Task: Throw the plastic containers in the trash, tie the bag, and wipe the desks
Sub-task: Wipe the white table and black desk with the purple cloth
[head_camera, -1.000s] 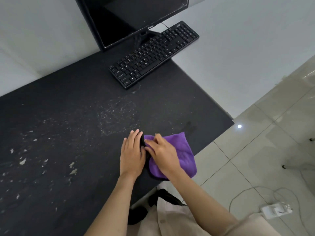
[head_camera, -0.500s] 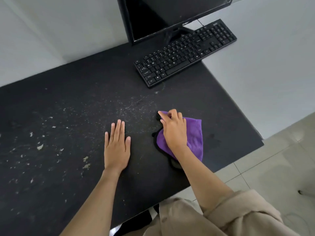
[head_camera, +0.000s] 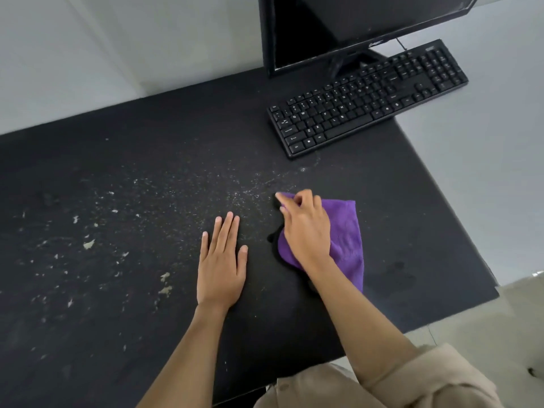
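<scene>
A purple cloth point(head_camera: 345, 231) lies on the black desk point(head_camera: 123, 334), right of the middle. My right hand point(head_camera: 306, 228) sits on top of it, fingers curled over its far left edge and the index finger stretched forward. My left hand point(head_camera: 222, 260) lies flat on the desk with straight fingers, a little to the left of the cloth and not touching it. White dust and pale crumbs point(head_camera: 88, 244) are scattered over the desk's left and middle. Neither plastic containers nor a trash bag are in view.
A black keyboard point(head_camera: 368, 98) lies at an angle at the back right, and a dark monitor point(head_camera: 338, 25) stands behind it. A grey wall runs along the back. The desk's right edge drops to a tiled floor point(head_camera: 518, 319).
My left hand has left the cloth and settled flat on the desk. My right hand has pushed the cloth away from the front edge toward the dusty patch.
</scene>
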